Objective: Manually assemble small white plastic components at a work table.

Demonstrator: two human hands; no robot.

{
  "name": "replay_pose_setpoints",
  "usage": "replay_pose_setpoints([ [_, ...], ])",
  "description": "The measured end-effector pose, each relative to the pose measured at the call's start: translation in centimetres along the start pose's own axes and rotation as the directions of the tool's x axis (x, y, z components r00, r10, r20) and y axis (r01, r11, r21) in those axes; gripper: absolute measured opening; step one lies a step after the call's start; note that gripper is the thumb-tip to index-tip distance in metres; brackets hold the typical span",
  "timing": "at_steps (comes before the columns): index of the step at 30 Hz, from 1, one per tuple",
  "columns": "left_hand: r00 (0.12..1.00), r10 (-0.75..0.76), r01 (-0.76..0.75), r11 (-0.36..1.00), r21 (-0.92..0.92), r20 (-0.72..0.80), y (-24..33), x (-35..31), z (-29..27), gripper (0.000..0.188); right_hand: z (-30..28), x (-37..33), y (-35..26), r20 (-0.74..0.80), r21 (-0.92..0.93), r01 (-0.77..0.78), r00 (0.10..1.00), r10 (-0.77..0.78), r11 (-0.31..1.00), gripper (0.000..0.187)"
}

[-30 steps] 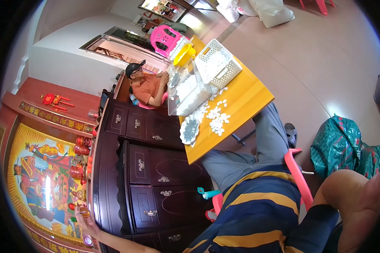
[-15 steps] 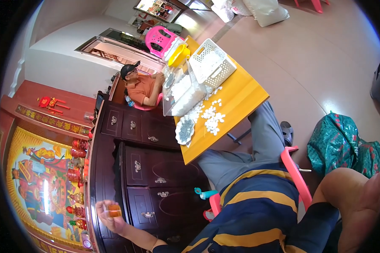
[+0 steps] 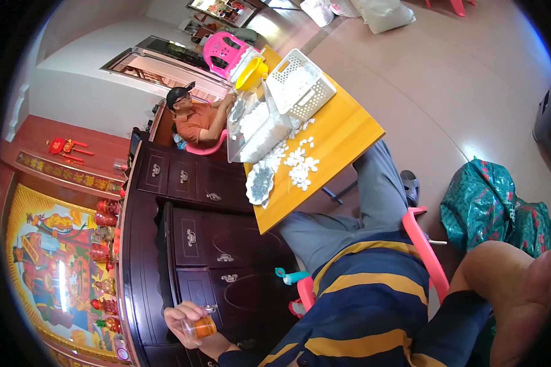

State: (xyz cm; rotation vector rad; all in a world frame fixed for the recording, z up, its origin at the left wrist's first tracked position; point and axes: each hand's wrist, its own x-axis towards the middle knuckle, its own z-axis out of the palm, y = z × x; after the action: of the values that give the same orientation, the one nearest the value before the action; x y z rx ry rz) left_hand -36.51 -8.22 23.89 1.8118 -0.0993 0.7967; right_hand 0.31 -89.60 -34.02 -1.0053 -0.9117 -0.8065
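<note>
My left hand (image 3: 182, 317) is closed around a small clear cup (image 3: 203, 326) with orange-brown liquid in it. I hold the cup tilted at the lower left, in front of the dark cabinet. My right arm (image 3: 496, 269) is bent close to the camera at the right edge; its hand (image 3: 542, 300) is cut off there, and the fingers are hidden. Both hands are away from the wooden table (image 3: 346, 137). On that table are loose white pieces (image 3: 302, 166), a scalloped white dish of grey bits (image 3: 261, 182), a clear bin of white pieces (image 3: 266, 137) and a white perforated basket (image 3: 306, 101).
A dark wooden cabinet (image 3: 245, 244) runs along my left, with a red shrine above. Across the table a person in an orange shirt (image 3: 196, 122) sits with hands at the table. A turquoise bottle (image 3: 295, 277) is beside my pink chair (image 3: 423, 254). Green bags (image 3: 480, 199) lie at right.
My left hand has brought the cup to the right and slightly down, closer to my body. The view has shifted a little. My right arm stays bent.
</note>
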Motion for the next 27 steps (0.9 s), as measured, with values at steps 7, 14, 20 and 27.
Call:
replay_pose_setpoints([
  [7, 0.985, -0.014, 0.021, 0.999, -0.041, 0.169, 1.3, 2.2, 4.2, 0.073, -0.8, -5.5, -1.5, -0.070, -0.031, -0.036, 0.997, 0.033, 0.999, 0.021],
  [14, 0.981, 0.024, -0.002, 0.994, -0.109, 0.194, 1.8, 1.9, 5.5, 0.067, 0.5, -3.5, -1.5, -0.047, -0.046, -0.042, 0.998, 0.040, 0.998, 0.021],
  [20, 0.977, 0.021, -0.004, 0.997, -0.080, 0.211, 1.3, 3.3, 7.6, 0.058, 4.9, -1.5, -1.8, -0.057, -0.077, -0.065, 0.996, 0.061, 0.995, 0.021],
  [27, 0.915, -0.015, 0.045, 0.997, -0.065, 0.404, 2.3, 2.7, 5.3, 0.067, 0.7, -2.1, -2.9, -0.014, -0.085, -0.060, 0.998, 0.059, 0.995, 0.021],
])
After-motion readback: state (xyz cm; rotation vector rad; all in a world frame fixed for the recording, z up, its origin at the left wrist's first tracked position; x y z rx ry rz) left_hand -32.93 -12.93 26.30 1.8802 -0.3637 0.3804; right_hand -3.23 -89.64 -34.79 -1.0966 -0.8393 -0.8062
